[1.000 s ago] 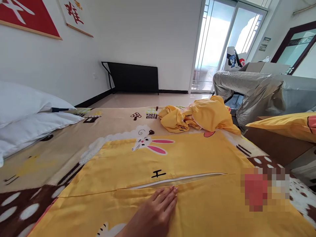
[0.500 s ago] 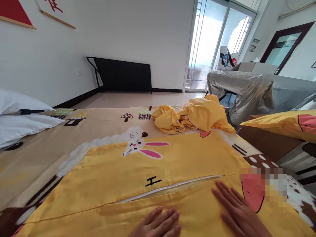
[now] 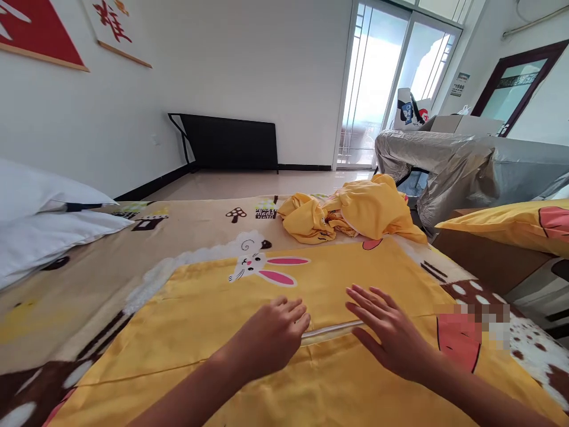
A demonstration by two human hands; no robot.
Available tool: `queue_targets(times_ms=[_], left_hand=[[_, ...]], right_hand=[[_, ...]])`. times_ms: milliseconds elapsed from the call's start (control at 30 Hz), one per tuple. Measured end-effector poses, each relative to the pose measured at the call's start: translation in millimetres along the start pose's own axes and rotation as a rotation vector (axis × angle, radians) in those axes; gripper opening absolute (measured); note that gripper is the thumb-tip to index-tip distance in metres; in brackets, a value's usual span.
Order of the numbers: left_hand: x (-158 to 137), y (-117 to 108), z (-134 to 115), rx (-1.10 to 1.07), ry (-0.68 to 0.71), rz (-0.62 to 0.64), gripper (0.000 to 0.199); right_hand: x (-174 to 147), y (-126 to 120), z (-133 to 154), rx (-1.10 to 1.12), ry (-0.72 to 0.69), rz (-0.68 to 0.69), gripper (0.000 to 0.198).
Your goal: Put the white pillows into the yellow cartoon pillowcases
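A yellow fabric cover (image 3: 186,320) with a white rabbit print (image 3: 255,264) lies spread out flat in front of me. A pale zipper opening (image 3: 331,329) runs across it. My left hand (image 3: 280,332) is over the left part of this opening, palm down, its fingers loosely bent and holding nothing visible. On the other side, my right hand (image 3: 391,332) is open with its fingers stretched out, near the opening's right part. Whether either palm touches the fabric I cannot tell. Both hands hide parts of the zipper and the print beside it.
Beneath the cover is a patterned beige blanket (image 3: 200,228). A crumpled yellow cloth (image 3: 368,207) lies at its far edge. White pillows (image 3: 48,219) are at the left, a yellow pillow (image 3: 502,219) at the right. Furniture under silvery sheeting (image 3: 462,157) stands beyond.
Both hands have moved forward from the near part of the cover to the zipper opening. The left hand's fingers are more bent. The view has shifted slightly to the left.
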State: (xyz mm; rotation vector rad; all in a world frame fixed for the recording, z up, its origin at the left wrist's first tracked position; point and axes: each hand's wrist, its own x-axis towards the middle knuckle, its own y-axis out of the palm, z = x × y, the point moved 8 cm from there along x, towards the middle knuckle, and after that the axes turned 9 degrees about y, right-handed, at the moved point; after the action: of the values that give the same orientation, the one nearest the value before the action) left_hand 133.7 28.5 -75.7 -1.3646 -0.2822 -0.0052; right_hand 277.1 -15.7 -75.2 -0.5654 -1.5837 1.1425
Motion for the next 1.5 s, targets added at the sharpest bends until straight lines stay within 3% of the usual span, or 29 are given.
queue_targets(times_ms=[133, 233, 333, 433, 533, 633, 900, 1167, 1500], left_hand=[[27.9, 35.0, 37.3, -0.151, -0.152, -0.033, 0.022], [17.6, 57.4, 43.0, -0.213, -0.194, -0.084, 0.027], [2.4, 67.2, 43.5, -0.315, -0.202, -0.096, 0.033], [-3.6, 70.7, 45.5, -0.362, -0.199, -0.045, 0.039], [-4.3, 75.6, 48.9, -0.349, -0.220, 0.030, 0.046], [-4.0, 80.0, 46.9, -0.346, -0.204, 0.096, 0.055], [-4.1, 82.2, 43.7, -0.330, -0.218, 0.195, 0.068], [-4.6, 82.9, 43.4, -0.262, -0.209, 0.198, 0.060], [-3.2, 77.8, 42.3, -0.294, -0.231, 0.150, 0.056]], right_hand=[[55.6, 36.3, 30.8, 0.239, 0.013, -0.081, 0.037], [56.9, 74.2, 34.6, 0.336, -0.001, 0.070, 0.047], [47.4, 90.8, 30.3, 0.406, -0.008, 0.189, 0.054], [45.8, 84.3, 27.1, 0.456, 0.029, 0.155, 0.047], [45.7, 72.8, 33.4, 0.480, 0.049, 0.094, 0.028], [40.5, 70.1, 46.6, 0.363, 0.006, 0.108, 0.009], [26.4, 79.8, 64.0, 0.126, -0.184, 0.248, 0.003], [23.8, 75.0, 65.3, 0.114, -0.204, 0.219, 0.009], [22.6, 78.6, 65.8, 0.148, -0.194, 0.251, 0.003]])
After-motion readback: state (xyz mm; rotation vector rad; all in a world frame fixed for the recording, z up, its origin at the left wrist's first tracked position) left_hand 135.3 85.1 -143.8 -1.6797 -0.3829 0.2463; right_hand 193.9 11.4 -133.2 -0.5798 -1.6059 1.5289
